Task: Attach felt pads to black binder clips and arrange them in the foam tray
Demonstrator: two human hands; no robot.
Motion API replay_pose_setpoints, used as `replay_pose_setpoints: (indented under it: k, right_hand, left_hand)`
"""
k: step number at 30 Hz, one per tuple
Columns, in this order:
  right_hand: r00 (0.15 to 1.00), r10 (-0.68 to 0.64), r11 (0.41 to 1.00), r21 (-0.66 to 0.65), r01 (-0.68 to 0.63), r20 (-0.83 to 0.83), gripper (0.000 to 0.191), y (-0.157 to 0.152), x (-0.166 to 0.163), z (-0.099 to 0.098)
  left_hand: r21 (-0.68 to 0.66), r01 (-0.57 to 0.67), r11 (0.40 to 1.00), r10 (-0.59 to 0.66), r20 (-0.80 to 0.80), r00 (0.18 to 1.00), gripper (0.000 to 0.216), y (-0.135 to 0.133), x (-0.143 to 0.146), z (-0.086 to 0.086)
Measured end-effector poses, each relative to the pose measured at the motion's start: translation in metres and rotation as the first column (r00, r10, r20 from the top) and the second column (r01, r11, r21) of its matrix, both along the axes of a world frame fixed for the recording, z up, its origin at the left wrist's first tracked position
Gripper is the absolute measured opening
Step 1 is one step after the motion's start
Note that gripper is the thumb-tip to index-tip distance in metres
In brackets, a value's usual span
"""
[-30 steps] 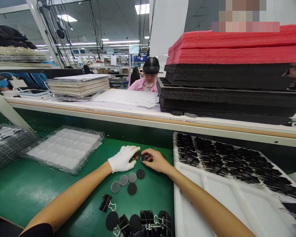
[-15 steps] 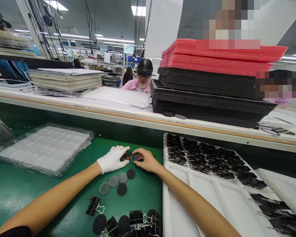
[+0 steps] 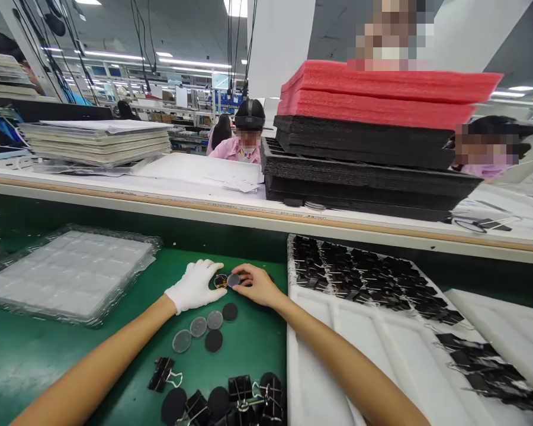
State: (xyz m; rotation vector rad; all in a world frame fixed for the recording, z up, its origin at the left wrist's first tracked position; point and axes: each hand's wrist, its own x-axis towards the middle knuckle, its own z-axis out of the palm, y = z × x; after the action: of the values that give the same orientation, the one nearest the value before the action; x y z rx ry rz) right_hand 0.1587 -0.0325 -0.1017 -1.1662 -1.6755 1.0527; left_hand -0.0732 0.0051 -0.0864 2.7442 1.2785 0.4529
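My left hand (image 3: pixel 196 286), in a white glove, has thumb and fingers closed around the sides of a small round part (image 3: pixel 221 281) with a dark rim and copper-coloured inside. Between the fingertips of my bare right hand (image 3: pixel 258 285) is a clear grey disc (image 3: pixel 233 280), tilted at the right edge of that part. Nearer me on the green table lie several more clear discs (image 3: pixel 198 327) and matte black discs (image 3: pixel 214 340). A black binder clip (image 3: pixel 162 374) lies at the lower left of these, and several others (image 3: pixel 240 389) sit among black discs at the bottom.
On the right, a white foam tray (image 3: pixel 313 319) carries rows of black binder clips (image 3: pixel 359 272). Clear plastic trays (image 3: pixel 71 275) are stacked at left. A raised shelf (image 3: pixel 195 210) crosses behind, bearing red foam sheets (image 3: pixel 382 97) and black foam trays (image 3: pixel 364 168). People sit beyond it.
My right hand has brought the clear disc slightly closer to the round part, up to its edge. My left hand keeps its hold. The whole view has shifted a little.
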Motion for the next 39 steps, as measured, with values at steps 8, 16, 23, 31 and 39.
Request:
replay_pose_setpoints:
  k: [8, 16, 23, 31, 39]
  right_hand:
    - [0.997, 0.000, 1.000, 0.013, -0.001, 0.073, 0.035, -0.002, 0.002, 0.000]
    - [0.996, -0.016, 0.999, 0.043, 0.012, 0.093, 0.031, -0.004, 0.003, 0.005]
    - [0.974, -0.007, 0.984, 0.173, -0.033, 0.225, 0.020, 0.005, -0.005, 0.004]
    - [0.888, 0.170, 0.936, 0.213, -0.282, 0.427, 0.040, 0.000, 0.005, -0.001]
    - [0.886, 0.182, 0.926, 0.230, -0.301, 0.426, 0.042, -0.027, 0.003, 0.031]
  left_hand:
    - [-0.094, 0.091, 0.991, -0.095, -0.040, 0.995, 0.043, 0.005, 0.001, 0.006]
    - [-0.096, 0.103, 0.990, -0.106, -0.023, 0.994, 0.043, 0.007, 0.000, 0.003]
    - [-0.103, 0.112, 0.988, -0.117, -0.046, 0.992, 0.043, 0.010, 0.000, 0.003]
    - [-0.096, 0.116, 0.989, -0.118, -0.023, 0.993, 0.045, 0.011, 0.000, 0.002]
    - [-0.065, 0.138, 0.988, -0.143, -0.090, 0.986, 0.048, 0.009, 0.004, 0.001]
